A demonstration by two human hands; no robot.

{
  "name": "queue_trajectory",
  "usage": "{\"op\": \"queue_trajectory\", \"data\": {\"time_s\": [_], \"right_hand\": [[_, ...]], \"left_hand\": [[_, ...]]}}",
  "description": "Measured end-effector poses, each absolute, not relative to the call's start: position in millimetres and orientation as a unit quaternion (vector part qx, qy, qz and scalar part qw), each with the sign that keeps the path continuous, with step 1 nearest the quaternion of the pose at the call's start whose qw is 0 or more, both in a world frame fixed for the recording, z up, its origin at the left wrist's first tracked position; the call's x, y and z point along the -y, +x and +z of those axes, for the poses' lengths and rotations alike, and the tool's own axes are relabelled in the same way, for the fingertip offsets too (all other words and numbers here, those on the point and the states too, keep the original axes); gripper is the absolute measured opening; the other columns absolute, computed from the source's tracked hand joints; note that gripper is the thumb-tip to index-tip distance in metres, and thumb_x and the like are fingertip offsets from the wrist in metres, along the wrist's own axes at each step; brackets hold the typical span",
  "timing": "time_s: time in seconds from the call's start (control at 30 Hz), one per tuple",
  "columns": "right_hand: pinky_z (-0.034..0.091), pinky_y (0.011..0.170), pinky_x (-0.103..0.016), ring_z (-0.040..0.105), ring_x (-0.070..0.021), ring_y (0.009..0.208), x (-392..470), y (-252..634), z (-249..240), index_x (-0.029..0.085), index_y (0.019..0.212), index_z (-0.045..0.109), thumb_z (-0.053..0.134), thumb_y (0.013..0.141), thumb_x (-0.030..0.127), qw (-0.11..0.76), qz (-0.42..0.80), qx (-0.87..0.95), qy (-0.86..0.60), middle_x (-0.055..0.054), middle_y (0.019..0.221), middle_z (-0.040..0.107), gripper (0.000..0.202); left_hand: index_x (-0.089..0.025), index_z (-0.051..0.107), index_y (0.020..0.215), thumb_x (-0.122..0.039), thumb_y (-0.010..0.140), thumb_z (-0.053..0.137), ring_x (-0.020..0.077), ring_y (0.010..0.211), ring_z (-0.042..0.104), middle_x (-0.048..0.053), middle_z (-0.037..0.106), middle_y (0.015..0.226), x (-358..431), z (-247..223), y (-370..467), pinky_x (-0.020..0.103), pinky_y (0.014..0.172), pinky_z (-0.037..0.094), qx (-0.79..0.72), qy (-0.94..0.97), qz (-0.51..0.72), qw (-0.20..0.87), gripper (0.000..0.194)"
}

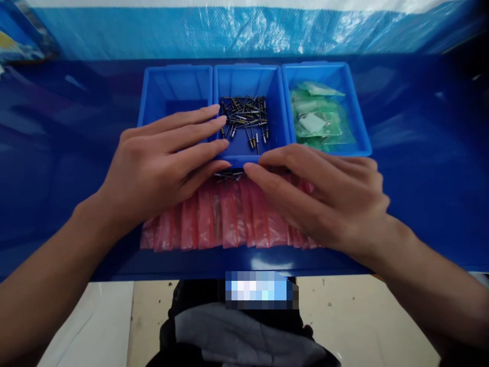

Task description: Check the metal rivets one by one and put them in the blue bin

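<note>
My left hand [156,153] lies over the front of the left blue bin, fingers stretched out, their tips at the left side of the middle blue bin [284,114]. Loose black blind rivets [246,112] with thin shanks fill part of that middle bin. At its front rim is my right hand [328,193], its fingers bent and the thumb and index tips close together; anything between them is hidden. Just below the rim, between both hands, more rivets [229,176] lie at the top of a row of pink plastic bags [231,219]. Both hands partly cover the bags.
The left blue bin [178,81] shows its bare floor. Green plastic packets [317,120] lie in the right blue bin [364,132]. A blue table [424,168] carries everything, with its front edge near my lap. Light blue sheeting [214,33] runs behind.
</note>
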State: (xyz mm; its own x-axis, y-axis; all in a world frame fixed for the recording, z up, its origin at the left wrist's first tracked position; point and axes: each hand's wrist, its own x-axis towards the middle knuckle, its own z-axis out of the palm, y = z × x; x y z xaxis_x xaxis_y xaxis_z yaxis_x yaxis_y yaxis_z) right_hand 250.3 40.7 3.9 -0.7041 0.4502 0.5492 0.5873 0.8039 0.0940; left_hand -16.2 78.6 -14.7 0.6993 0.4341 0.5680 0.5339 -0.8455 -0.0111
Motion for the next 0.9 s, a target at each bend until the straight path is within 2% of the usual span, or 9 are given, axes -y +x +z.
{"op": "queue_trajectory", "data": {"time_s": [0.13,0.23,0.33,0.4,0.5,0.6,0.7,0.9], "right_hand": [[0.055,0.069,-0.028,0.07,-0.0139,0.086,-40.3,245.6,4.7,0.016,0.115,0.077,0.064,0.105,0.016,0.322,-0.014,0.88,-0.349,-0.007,0.098,0.075,0.016],[0.061,0.083,-0.032,0.072,-0.015,0.097,-39.9,242.7,6.9,0.019,0.121,0.074,0.06,0.106,0.013,0.329,0.071,0.868,-0.364,-0.006,0.107,0.076,0.021],[0.065,0.077,-0.03,0.075,-0.0139,0.088,-38.4,240.6,8.2,0.02,0.112,0.073,0.066,0.104,0.015,0.367,0.188,0.818,-0.4,-0.002,0.105,0.079,0.012],[0.065,0.07,-0.032,0.074,-0.0149,0.08,-37.0,239.0,8.4,0.022,0.104,0.073,0.073,0.1,0.019,0.401,0.24,0.777,-0.422,0.0,0.098,0.078,0.005],[0.065,0.069,-0.034,0.074,-0.0162,0.077,-35.4,235.8,9.1,0.024,0.098,0.075,0.078,0.096,0.018,0.423,0.281,0.74,-0.441,0.001,0.092,0.078,0.007],[0.065,0.067,-0.033,0.074,-0.0161,0.073,-34.6,232.8,11.1,0.024,0.094,0.075,0.08,0.092,0.017,0.434,0.306,0.717,-0.452,0.002,0.087,0.078,0.01],[0.062,0.063,-0.033,0.072,-0.0162,0.069,-33.4,231.6,13.0,0.025,0.091,0.075,0.084,0.088,0.016,0.451,0.306,0.704,-0.455,0.002,0.085,0.077,0.013],[0.065,0.07,-0.032,0.075,-0.0153,0.077,-31.6,233.6,12.2,0.023,0.096,0.076,0.084,0.089,0.014,0.476,0.3,0.698,-0.442,0.001,0.092,0.08,0.015]], "left_hand": [[-0.017,0.064,0.141,-0.029,0.103,0.071,0.0248,0.134,0.071,0.009,0.074,0.138,-77.1,-12.3,-15.3,0.044,0.112,0.065,0.252,-0.912,-0.312,0.084,0.04],[-0.016,0.065,0.137,-0.024,0.1,0.073,0.0252,0.125,0.074,0.008,0.078,0.13,-72.6,-5.5,-14.8,0.042,0.103,0.067,0.224,-0.911,-0.333,0.09,0.039],[-0.015,0.07,0.122,-0.016,0.094,0.077,0.0265,0.116,0.077,0.008,0.081,0.118,-66.4,0.6,-14.9,0.041,0.095,0.068,0.207,-0.917,-0.326,0.096,0.029],[-0.019,0.071,0.117,-0.019,0.096,0.076,0.0251,0.112,0.078,0.004,0.081,0.112,-63.2,2.9,-15.2,0.039,0.092,0.069,0.249,-0.913,-0.316,0.066,0.022],[-0.022,0.071,0.118,-0.024,0.097,0.075,0.0245,0.11,0.078,0.002,0.081,0.111,-61.9,3.9,-16.8,0.04,0.091,0.069,0.299,-0.905,-0.301,0.039,0.021],[-0.021,0.07,0.123,-0.017,0.093,0.078,0.0262,0.109,0.078,0.003,0.081,0.114,-64.1,3.9,-20.7,0.042,0.09,0.068,0.238,-0.918,-0.306,0.086,0.031],[-0.02,0.068,0.128,-0.018,0.092,0.079,0.0278,0.105,0.078,0.004,0.081,0.114,-65.5,3.9,-24.5,0.043,0.084,0.067,0.227,-0.924,-0.296,0.087,0.038],[-0.026,0.069,0.124,-0.025,0.097,0.075,0.0252,0.104,0.077,-0.001,0.08,0.109,-61.6,3.1,-25.3,0.042,0.087,0.066,0.255,-0.918,-0.294,0.074,0.028]]}}
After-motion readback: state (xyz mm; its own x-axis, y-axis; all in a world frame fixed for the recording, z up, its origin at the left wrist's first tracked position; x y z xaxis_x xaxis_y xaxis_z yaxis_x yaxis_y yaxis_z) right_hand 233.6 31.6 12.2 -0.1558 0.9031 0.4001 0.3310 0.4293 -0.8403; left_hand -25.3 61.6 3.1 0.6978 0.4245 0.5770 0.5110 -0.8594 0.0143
